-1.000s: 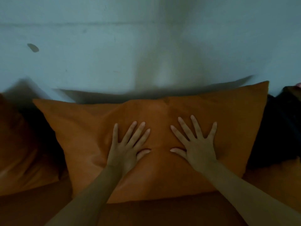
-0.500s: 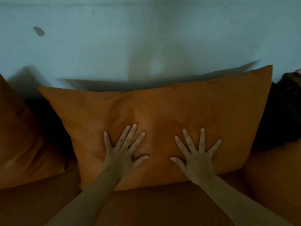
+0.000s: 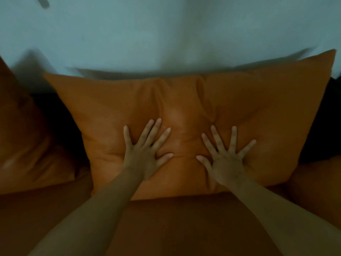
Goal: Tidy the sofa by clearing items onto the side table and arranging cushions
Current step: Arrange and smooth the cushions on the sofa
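A pale blue-grey wall (image 3: 166, 30) fills the top half of the dim view, with a small dark mark (image 3: 42, 1) near its upper left corner. Below it we look down on an orange sofa (image 3: 166, 228), whose seat spreads across the bottom of the view. On the seat, leaning back towards the wall, stands a large orange cushion (image 3: 258, 100). It sits in the middle of the view, wider than it is tall, its top right corner pointing up against the wall. Deep creases run down its centre, above and between our hands. To the left lies a second orange cushion (image 3: 31, 145), blurred, with a dark gap between the two. To the right of the big cushion there is a dark patch (image 3: 321, 126) that we cannot make out, and below it more orange upholstery (image 3: 313, 182).

Our two bare forearms reach up from the bottom edge. Our left hand (image 3: 145, 154) lies flat on the lower middle of the big cushion, fingers straight and spread, thumb pointing right, gripping nothing. Our right hand (image 3: 226, 159) lies flat just beside it, fingers also straight and fanned wide, thumb pointing left, gripping nothing. The thumbs are near each other but apart. The fabric dimples around both palms.
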`<state>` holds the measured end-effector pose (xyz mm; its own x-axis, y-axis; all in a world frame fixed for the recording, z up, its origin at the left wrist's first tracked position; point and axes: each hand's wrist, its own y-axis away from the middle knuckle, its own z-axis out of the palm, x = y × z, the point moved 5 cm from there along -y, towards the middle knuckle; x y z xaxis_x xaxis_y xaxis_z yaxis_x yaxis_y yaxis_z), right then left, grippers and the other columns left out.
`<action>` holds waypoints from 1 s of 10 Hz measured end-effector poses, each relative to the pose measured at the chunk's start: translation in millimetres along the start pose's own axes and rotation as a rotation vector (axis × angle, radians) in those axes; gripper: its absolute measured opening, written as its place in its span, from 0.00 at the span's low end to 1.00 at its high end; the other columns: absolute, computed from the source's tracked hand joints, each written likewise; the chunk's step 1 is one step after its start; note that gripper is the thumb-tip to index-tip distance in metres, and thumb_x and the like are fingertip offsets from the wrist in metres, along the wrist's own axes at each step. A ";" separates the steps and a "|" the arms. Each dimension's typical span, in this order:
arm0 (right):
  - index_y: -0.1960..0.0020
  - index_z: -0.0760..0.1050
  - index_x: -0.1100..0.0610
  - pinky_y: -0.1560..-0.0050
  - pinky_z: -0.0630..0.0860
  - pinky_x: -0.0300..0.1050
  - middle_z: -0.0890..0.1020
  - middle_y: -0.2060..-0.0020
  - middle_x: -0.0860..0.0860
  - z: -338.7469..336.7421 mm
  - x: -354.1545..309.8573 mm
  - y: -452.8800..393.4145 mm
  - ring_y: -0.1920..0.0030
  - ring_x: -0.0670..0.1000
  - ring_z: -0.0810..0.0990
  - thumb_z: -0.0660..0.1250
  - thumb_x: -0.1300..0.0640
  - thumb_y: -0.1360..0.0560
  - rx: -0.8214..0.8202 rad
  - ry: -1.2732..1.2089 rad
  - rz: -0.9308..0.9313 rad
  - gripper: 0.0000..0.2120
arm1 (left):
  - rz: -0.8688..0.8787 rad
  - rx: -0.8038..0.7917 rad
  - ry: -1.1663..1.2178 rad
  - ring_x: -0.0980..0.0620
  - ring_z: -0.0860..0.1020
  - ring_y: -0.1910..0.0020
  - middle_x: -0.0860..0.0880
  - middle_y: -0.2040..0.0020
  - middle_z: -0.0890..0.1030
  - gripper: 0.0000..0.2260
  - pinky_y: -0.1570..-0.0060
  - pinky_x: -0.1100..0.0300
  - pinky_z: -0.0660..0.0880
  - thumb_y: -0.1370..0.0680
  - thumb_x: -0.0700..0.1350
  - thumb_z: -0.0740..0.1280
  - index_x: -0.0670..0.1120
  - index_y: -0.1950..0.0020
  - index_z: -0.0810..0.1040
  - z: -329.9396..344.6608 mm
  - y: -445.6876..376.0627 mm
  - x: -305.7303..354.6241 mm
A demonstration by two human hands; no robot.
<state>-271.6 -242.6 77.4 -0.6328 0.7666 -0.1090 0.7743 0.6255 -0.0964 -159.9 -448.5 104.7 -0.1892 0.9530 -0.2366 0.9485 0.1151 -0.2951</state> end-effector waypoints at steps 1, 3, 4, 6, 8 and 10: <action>0.23 0.51 0.44 0.37 0.43 0.81 0.49 0.22 0.50 -9.3 -14.1 25.5 0.24 0.65 0.48 0.41 0.33 0.22 -0.007 0.100 0.038 0.31 | -0.020 -0.011 -0.015 0.50 0.47 0.22 0.49 0.20 0.46 0.33 0.31 0.30 0.43 0.23 0.69 0.46 0.57 0.22 0.46 -16.9 12.2 4.1; 0.23 0.55 0.49 0.35 0.47 0.79 0.51 0.22 0.48 -45.5 -31.3 47.7 0.25 0.67 0.45 0.52 0.40 0.22 0.068 0.091 0.011 0.30 | -0.106 -0.050 0.111 0.47 0.51 0.22 0.47 0.21 0.51 0.31 0.27 0.40 0.50 0.21 0.63 0.51 0.53 0.21 0.52 -51.2 48.7 12.4; 0.25 0.61 0.49 0.35 0.53 0.78 0.59 0.24 0.47 -69.5 -39.2 46.2 0.26 0.67 0.55 0.51 0.40 0.23 0.040 0.047 -0.036 0.28 | -0.100 -0.141 0.059 0.47 0.49 0.22 0.48 0.20 0.48 0.32 0.26 0.41 0.48 0.22 0.64 0.48 0.53 0.21 0.49 -60.8 74.9 1.1; 0.32 0.72 0.54 0.36 0.63 0.70 0.74 0.33 0.52 -119.4 -70.5 35.4 0.35 0.55 0.73 0.51 0.42 0.23 0.007 0.054 -0.185 0.26 | -0.158 -0.211 0.067 0.45 0.61 0.26 0.47 0.22 0.58 0.32 0.29 0.43 0.57 0.23 0.64 0.53 0.52 0.22 0.57 -96.5 99.8 -53.4; 0.38 0.76 0.57 0.45 0.75 0.55 0.81 0.43 0.53 -145.9 -143.2 37.5 0.44 0.54 0.80 0.53 0.44 0.24 -0.007 0.028 -0.300 0.24 | -0.164 -0.247 0.083 0.45 0.66 0.28 0.45 0.26 0.66 0.31 0.29 0.43 0.57 0.24 0.63 0.53 0.49 0.25 0.64 -127.6 127.0 -116.3; 0.40 0.77 0.57 0.49 0.77 0.53 0.82 0.45 0.54 -154.3 -226.2 36.7 0.48 0.54 0.81 0.62 0.47 0.24 0.018 0.018 -0.382 0.18 | -0.170 -0.261 0.063 0.43 0.69 0.31 0.43 0.29 0.71 0.31 0.30 0.44 0.56 0.25 0.64 0.53 0.48 0.27 0.69 -143.4 160.3 -181.3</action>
<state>-99.2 -370.6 251.2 -0.8753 0.4815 -0.0441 0.4825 0.8640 -0.1438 62.9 -562.6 233.0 -0.3428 0.9283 -0.1442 0.9392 0.3350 -0.0759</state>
